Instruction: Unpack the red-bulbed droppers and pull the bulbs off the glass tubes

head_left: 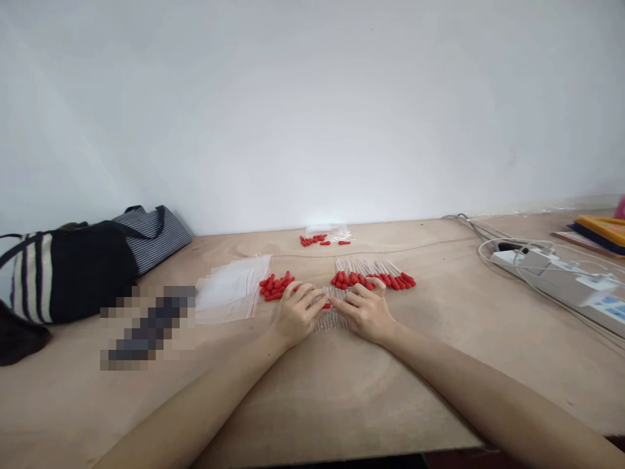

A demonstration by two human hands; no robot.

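My left hand [297, 316] and my right hand [368, 312] meet at the middle of the table, fingertips almost touching. A small red rubber bulb [326, 305] shows between them, pinched at the fingertips of my left hand. The fingers of my right hand are closed too, and what they pinch is hidden. Thin clear glass tubes [332, 321] lie side by side beneath the hands. Loose red rubber bulbs [278, 286] are heaped beside my left hand. Beyond my right hand lies a row of droppers [374, 277], glass tubes with red bulbs on their near ends.
Clear zip bags [229, 290] are fanned out at left, near a pixelated dark object [151, 326]. Bags of black [92, 270] and striped cloth [163, 238] lie farther left. More red bulbs [312, 240] sit by the wall. A power strip [561, 277] with cables is at right.
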